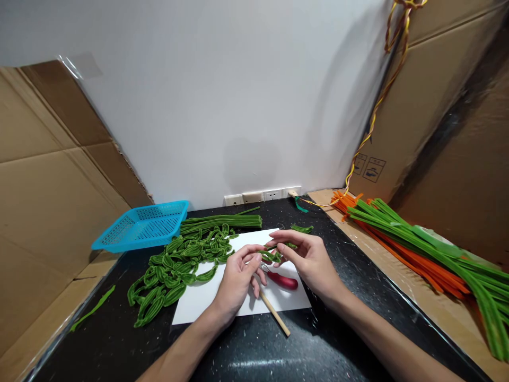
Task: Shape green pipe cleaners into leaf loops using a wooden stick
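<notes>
On a black counter (238, 353) against a white wall (199, 95), over a white sheet (199, 307), pinched in the narrowed fingertips of left hand (239, 271) and right hand (309, 255): a fuzzy green strip (271, 258). Probably light, soft and bendy, neither slippery nor brittle; best taken lightly near the ends, without crushing the fuzz. Just below, a red tool (283, 280) and stick (275, 314); leftward, heaped green loops (181, 260).

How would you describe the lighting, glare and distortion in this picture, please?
In the head view, a soft shadow falls on the white wall above the power sockets; glare streaks the black tabletop in the head view; the head view's edges look stretched, while the left hand and right hand appear fairly sharp.
</notes>
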The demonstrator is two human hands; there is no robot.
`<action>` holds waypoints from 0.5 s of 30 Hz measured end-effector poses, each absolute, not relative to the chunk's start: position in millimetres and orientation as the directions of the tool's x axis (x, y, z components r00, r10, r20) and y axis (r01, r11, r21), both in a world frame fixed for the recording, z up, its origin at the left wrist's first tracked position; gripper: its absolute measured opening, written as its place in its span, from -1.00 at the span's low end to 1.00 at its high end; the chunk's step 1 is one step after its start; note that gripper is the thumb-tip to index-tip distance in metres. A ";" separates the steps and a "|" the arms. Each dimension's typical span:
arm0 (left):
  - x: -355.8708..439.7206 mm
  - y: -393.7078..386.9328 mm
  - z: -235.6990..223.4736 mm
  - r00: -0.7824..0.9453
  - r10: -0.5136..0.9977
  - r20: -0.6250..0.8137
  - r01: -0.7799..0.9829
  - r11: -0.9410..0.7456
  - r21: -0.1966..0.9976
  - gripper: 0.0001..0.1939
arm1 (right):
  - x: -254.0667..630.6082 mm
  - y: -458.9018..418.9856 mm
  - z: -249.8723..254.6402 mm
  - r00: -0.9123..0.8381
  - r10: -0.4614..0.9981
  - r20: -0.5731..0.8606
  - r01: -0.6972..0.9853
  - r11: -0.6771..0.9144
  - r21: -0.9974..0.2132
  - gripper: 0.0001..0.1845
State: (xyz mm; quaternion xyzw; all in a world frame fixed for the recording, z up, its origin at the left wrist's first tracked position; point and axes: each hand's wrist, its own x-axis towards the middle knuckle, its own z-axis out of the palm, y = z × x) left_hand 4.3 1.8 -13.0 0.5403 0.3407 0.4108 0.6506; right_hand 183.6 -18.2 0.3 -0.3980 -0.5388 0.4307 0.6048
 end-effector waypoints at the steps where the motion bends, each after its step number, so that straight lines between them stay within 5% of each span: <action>1: 4.1 2.0 -13.1 0.420 0.908 0.005 -0.174 0.075 0.982 -0.39 | 183.6 -17.8 0.1 0.048 0.947 0.317 -0.089 0.320 -0.943 -0.75; 15: 3.0 -0.1 -13.2 0.472 0.881 -0.020 -0.159 0.108 0.981 -0.45 | 185.1 -21.6 3.9 -0.005 0.941 0.339 -0.093 0.337 -0.937 -0.72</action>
